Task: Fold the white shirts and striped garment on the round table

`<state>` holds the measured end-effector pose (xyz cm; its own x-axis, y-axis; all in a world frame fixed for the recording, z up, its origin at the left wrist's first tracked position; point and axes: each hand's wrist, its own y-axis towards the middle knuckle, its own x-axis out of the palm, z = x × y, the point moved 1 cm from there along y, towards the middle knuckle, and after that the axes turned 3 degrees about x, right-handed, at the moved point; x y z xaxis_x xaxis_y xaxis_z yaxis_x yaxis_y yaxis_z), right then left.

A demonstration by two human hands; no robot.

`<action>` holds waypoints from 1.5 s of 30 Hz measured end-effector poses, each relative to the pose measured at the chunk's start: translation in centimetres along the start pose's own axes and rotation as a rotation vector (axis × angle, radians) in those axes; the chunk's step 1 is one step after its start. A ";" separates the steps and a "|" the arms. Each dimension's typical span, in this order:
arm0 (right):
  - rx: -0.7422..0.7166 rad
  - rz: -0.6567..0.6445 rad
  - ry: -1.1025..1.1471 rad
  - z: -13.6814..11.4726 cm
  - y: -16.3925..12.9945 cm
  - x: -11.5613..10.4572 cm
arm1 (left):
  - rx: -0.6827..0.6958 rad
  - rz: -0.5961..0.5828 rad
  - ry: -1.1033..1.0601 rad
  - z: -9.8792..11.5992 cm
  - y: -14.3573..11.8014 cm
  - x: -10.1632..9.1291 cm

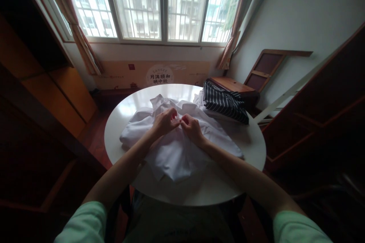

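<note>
A white shirt [173,148] lies spread and rumpled on a round white table [251,148], and both hands meet on it near its middle, just below the collar end that bunches up beyond the fingertips. The left hand [164,121] rests on the cloth with its fingers curled in, pinching a small bit of the shirt front between thumb and fingertips. The right hand [192,128] sits just beside it, fingertips almost touching the left's, likewise closed in a pinch on the cloth; what exactly is caught between the fingers is too small to tell. Below the wrists the shirt runs back toward the person and hangs a little over the near table edge, and one sleeve spreads out to the left of the left hand. Beyond the right hand and off to its right, a dark striped garment [225,102] lies in a heap at the far edge of the table, touching the white cloth. Past that, further right, a wooden chair [256,76] stands against the wall. Straight ahead of both hands, well apart, a barred window [159,3] with curtains [82,45] fills the far wall.
</note>
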<state>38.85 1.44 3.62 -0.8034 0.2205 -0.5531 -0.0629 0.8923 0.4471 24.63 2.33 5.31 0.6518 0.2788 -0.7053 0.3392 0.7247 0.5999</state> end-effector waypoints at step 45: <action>-0.059 -0.054 0.089 2.4 1.0 -0.4 | -0.028 -0.120 -0.390 -2.1 -0.1 3.8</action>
<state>40.51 3.21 2.61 -0.8469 0.1350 -0.5143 -0.1397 0.8768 0.4601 25.66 4.62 1.79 0.8189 -0.0650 -0.5702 0.4132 0.7562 0.5073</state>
